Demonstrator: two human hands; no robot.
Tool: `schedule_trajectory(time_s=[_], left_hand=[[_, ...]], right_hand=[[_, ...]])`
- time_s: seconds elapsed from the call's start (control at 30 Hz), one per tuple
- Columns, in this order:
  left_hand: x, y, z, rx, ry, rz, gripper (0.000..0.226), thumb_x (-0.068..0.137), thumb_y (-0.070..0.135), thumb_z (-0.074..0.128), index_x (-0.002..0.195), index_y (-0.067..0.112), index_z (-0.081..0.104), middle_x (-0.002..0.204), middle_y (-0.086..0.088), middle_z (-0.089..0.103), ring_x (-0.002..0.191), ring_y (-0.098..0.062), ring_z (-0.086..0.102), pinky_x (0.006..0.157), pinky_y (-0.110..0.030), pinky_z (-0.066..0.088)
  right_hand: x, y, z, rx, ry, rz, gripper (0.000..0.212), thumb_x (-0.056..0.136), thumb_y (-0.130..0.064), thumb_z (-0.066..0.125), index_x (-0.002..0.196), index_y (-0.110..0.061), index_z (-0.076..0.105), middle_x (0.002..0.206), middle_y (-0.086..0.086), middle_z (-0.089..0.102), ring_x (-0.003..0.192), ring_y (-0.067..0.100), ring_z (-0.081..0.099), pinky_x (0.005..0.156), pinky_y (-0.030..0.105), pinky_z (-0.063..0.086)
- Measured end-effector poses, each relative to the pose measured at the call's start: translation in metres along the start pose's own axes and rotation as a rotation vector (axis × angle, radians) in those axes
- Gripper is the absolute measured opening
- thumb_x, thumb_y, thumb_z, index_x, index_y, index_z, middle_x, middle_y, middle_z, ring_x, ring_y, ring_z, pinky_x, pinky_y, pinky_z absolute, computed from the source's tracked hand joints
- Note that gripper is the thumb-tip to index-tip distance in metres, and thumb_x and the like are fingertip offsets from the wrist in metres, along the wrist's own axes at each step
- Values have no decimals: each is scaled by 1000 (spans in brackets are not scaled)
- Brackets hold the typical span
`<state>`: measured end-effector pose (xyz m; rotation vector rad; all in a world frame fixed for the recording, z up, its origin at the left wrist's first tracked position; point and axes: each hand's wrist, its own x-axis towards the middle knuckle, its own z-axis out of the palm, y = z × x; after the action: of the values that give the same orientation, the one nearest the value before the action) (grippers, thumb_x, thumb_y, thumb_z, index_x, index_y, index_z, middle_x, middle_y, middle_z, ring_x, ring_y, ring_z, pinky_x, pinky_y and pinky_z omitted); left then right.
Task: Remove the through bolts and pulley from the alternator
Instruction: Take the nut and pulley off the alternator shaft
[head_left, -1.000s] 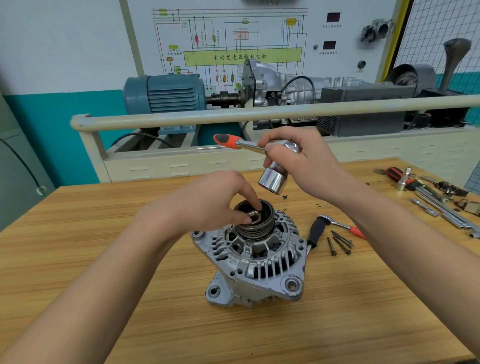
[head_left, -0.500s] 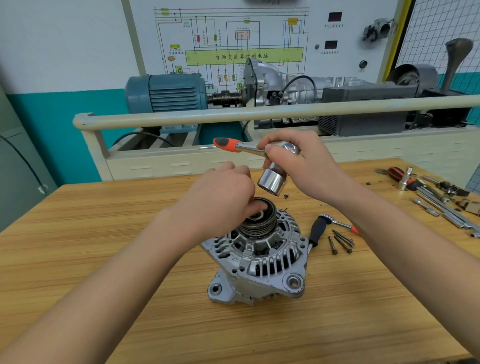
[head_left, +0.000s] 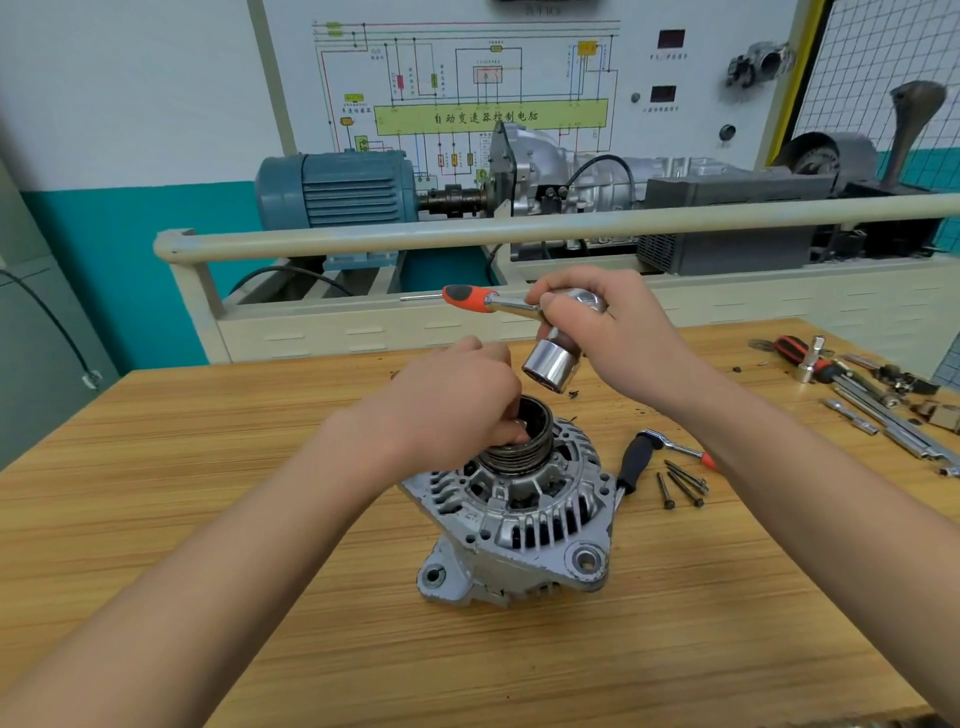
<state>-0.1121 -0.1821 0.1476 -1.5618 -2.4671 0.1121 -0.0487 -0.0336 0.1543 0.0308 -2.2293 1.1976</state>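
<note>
A grey alternator (head_left: 519, 525) stands on the wooden table (head_left: 208, 441), pulley end up. Its dark grooved pulley (head_left: 524, 447) sits on top. My left hand (head_left: 457, 400) covers the pulley's left side, fingertips curled into its recess; what they pinch is hidden. My right hand (head_left: 613, 332) holds a ratchet wrench (head_left: 488, 300) with an orange grip and a large chrome socket (head_left: 550, 366) just above and right of the pulley, not touching it. Several long through bolts (head_left: 683, 486) lie loose on the table right of the alternator.
A black-handled ratchet (head_left: 636, 462) lies beside the bolts. More tools and sockets (head_left: 857, 389) are spread at the table's right edge. A beige rail (head_left: 519, 226) and a training rig with a blue motor (head_left: 337, 189) stand behind the table.
My left hand has closed further over the pulley, its fingers turned into the recess. The alternator has rotated slightly. The right hand with the ratchet has barely moved.
</note>
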Motion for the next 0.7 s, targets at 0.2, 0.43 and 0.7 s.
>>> schedule_trajectory(time_s=[0.2,0.43,0.7], left_hand=[[-4,13,6,222,146,-14,42,98,47,41,111,12,60,113,-5,47,106,-24,41,77,-33,26],[-12,-4,0,-329,82,-101,30,87,37,66,112,18,67,126,3,52,113,-15,50,93,-28,42],[3,-16,-14,-379,-86,4,29,80,22,77,107,30,73,117,8,54,115,-16,49,95,-25,37]], right_hand=[[-1,-3,-1,6,5,-15,17,87,-20,52,78,-29,64,65,-2,58,59,9,54,59,30,45],[-2,-4,-2,-4,13,15,17,77,-35,47,79,-32,64,67,-1,59,60,8,55,59,30,47],[0,-1,3,55,78,59,23,84,-28,49,81,-17,69,75,14,62,52,-2,48,45,13,36]])
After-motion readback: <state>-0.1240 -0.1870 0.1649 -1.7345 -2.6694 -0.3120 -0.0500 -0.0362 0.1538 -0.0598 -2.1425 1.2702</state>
